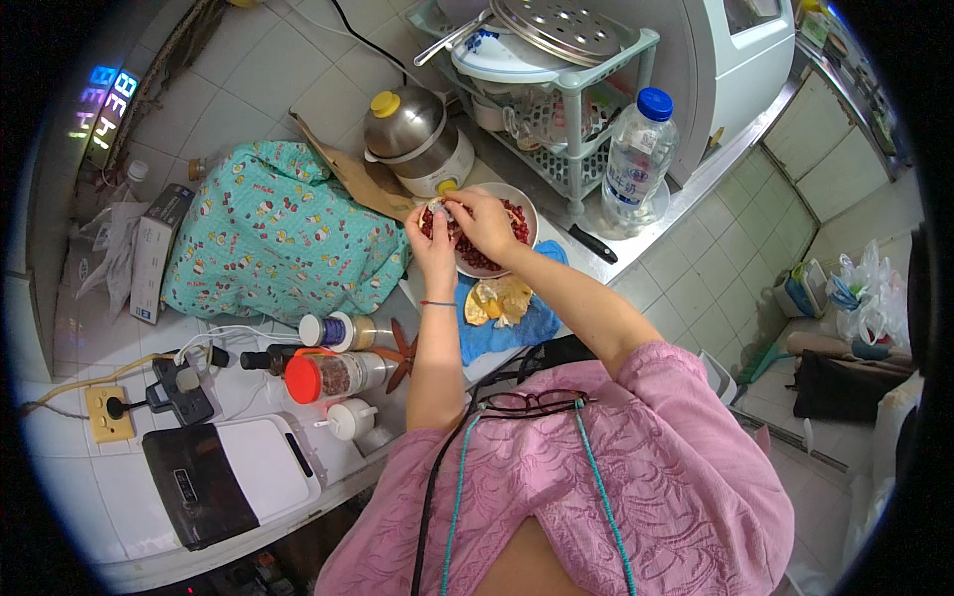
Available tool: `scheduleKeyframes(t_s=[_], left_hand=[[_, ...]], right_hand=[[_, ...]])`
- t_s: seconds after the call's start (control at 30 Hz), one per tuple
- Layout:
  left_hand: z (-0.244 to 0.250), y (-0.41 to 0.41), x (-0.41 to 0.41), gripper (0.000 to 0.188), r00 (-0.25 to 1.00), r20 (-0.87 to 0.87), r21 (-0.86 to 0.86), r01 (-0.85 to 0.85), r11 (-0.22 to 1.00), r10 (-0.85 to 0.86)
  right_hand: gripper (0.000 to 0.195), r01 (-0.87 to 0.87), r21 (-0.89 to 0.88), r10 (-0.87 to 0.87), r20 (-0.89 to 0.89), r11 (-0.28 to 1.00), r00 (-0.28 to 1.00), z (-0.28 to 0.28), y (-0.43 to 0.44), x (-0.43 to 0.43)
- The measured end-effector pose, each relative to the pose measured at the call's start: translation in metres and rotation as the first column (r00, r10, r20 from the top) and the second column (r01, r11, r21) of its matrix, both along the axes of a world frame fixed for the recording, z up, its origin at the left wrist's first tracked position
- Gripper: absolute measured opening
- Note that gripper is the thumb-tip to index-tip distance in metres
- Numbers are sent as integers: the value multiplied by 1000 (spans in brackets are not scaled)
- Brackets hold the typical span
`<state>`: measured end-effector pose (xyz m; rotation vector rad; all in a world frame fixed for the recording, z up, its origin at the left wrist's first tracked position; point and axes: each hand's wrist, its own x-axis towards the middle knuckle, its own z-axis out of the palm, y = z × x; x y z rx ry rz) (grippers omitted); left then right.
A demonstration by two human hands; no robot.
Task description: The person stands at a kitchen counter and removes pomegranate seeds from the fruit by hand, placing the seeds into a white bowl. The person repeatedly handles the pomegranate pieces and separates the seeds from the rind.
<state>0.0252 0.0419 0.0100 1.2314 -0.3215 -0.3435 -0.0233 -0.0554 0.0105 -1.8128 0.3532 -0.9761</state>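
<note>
Over a white bowl of red pomegranate seeds, both hands meet at a piece of pomegranate. My left hand grips this piece from the near left side, its thumb on top. From the right, my right hand has its fingers on the same piece; whether they pinch it or pick at it cannot be told. Peel and pale membrane scraps lie on a blue cloth just below the bowl. The bowl's left part is hidden behind the hands.
A steel-domed cooker stands behind the bowl. To the right are a black-handled knife, a large plastic bottle and a tiered dish rack. A patterned teal cloth cover and several jars occupy the left side.
</note>
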Motion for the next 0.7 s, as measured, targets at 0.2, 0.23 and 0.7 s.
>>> scheduleKeyframes(t_s=[0.2,0.23,0.7], left_hand=[[-3,-7,2,32,959,255,92,-148,985,120],[-3,-7,2,33,951,280,87,-158,984,128],[-3,-9,-1,32,940,320,97,-157,983,119]], right_hand=[[25,47,32,-47,-3,998,999,4,17,2],[26,47,15,-47,-5,999,999,4,18,3],[29,73,-13,-73,-31,997,997,4,25,-4]])
